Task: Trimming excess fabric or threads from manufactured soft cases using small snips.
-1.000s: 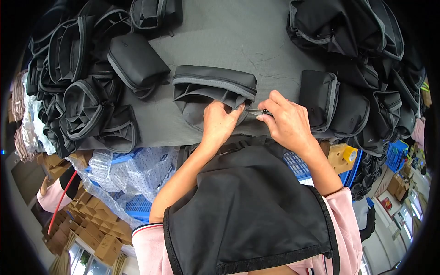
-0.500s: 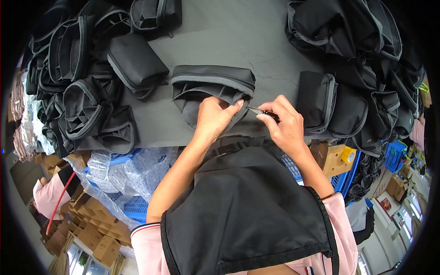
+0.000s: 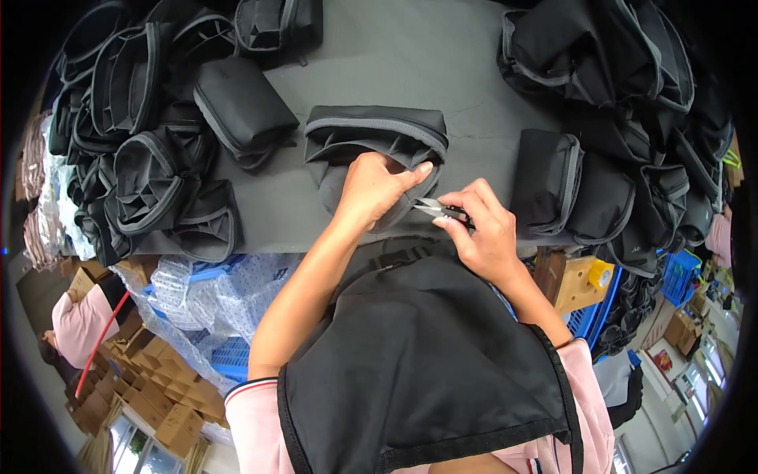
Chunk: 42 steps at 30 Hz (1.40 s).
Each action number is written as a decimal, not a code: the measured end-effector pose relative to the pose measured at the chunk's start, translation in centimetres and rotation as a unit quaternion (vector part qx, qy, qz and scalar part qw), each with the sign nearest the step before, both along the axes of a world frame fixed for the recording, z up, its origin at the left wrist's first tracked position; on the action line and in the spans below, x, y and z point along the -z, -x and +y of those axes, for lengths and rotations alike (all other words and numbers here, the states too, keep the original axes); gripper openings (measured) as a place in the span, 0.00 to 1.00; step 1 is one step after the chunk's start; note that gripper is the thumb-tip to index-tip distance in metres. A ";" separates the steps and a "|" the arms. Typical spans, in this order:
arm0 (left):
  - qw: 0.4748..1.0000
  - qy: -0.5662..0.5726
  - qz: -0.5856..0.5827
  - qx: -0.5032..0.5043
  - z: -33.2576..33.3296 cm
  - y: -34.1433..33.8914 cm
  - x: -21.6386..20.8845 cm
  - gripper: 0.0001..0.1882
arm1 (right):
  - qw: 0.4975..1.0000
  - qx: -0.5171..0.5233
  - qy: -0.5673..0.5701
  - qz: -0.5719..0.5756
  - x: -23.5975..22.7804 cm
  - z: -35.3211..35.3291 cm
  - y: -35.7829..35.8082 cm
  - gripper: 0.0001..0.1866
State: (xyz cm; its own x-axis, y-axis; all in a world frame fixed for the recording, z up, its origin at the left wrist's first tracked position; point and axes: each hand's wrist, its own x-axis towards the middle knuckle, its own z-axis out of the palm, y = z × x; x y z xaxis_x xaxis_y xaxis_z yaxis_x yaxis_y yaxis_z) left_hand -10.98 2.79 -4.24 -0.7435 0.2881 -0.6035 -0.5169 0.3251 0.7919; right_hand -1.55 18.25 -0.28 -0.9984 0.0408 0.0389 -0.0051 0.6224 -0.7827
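An unzipped black pouch (image 3: pixel 375 122) with a grey zipper edge lies in front of me on the dark table, its mouth toward me. My left hand (image 3: pixel 375 188) grips its right side, thumb over the zipper edge and the other fingers down inside, mostly hidden. In my right hand (image 3: pixel 483 225) is a pair of small thread snips (image 3: pixel 446 211) with black handles and metal blades. The blades point left and sit at the pouch's right near edge, close to my left thumb. Any thread there is too fine to make out.
Black pouches (image 3: pixel 150 186) are heaped on the left, and more pouches (image 3: pixel 545 182) on the right of the table (image 3: pixel 379 59). Below the table edge are bubble wrap (image 3: pixel 221 296), a blue crate (image 3: pixel 229 355) and a yellow tape roll (image 3: pixel 600 274). Another person (image 3: pixel 79 320) is at far left.
My right hand has brought the snips slightly left and down along the pouch's edge. My left thumb has shifted on the zipper edge. The person at far left has moved.
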 end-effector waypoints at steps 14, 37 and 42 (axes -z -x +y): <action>0.995 0.025 -0.049 0.089 -0.3 1.8 -2.9 0.18 | 0.993 0.049 0.079 0.067 0.4 -0.5 -0.4 0.14; 0.983 -0.066 -0.008 0.172 -3.9 -3.7 -4.4 0.12 | 0.906 -0.317 0.201 -0.196 2.2 4.0 6.1 0.09; 0.945 -0.277 -0.147 0.099 -4.9 -5.4 -3.9 0.09 | 0.892 -0.265 0.295 -0.216 2.2 3.4 3.9 0.10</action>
State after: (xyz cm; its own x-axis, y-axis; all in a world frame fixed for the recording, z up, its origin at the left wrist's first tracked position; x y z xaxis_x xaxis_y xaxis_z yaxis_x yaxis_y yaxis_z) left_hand -5.61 -2.06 -0.35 -0.4659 0.7357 -0.4916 -0.7129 0.0171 0.7011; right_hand -5.48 21.63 -2.50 -0.8003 -0.5555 -0.2257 0.2047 0.1006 -0.9736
